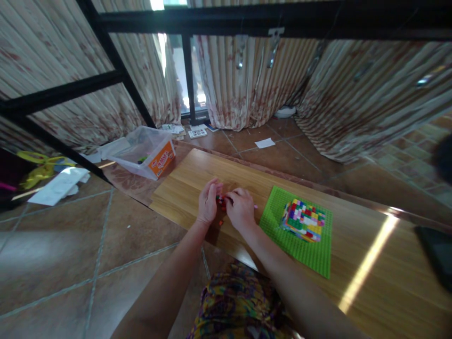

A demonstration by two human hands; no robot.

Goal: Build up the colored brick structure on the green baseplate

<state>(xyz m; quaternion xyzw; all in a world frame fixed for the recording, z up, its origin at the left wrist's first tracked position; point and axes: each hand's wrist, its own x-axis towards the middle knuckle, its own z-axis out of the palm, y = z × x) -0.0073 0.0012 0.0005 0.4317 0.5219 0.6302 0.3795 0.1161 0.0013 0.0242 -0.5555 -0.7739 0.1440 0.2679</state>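
Note:
On the wooden table, a few small toy bricks [221, 200], mostly red, lie between my two hands. My left hand [208, 202] is cupped on their left side, its fingers stretched out and apart from the thumb. My right hand [241, 208] reaches in from the right with its fingers bent together in a pinch at the bricks; what is in the fingertips is too small to make out. One loose orange-red brick [221, 222] lies just below. A pink brick [256, 206] is right of my right hand. Farther right, a multicoloured brick block [304, 220] stands on a green baseplate [270, 209].
A clear plastic bin [136, 165] with an orange label stands beyond the table's left end, some green pieces inside. A dark flat device [436, 254] lies at the right. Black metal bars [226, 21] cross above the table, before striped curtains [254, 84].

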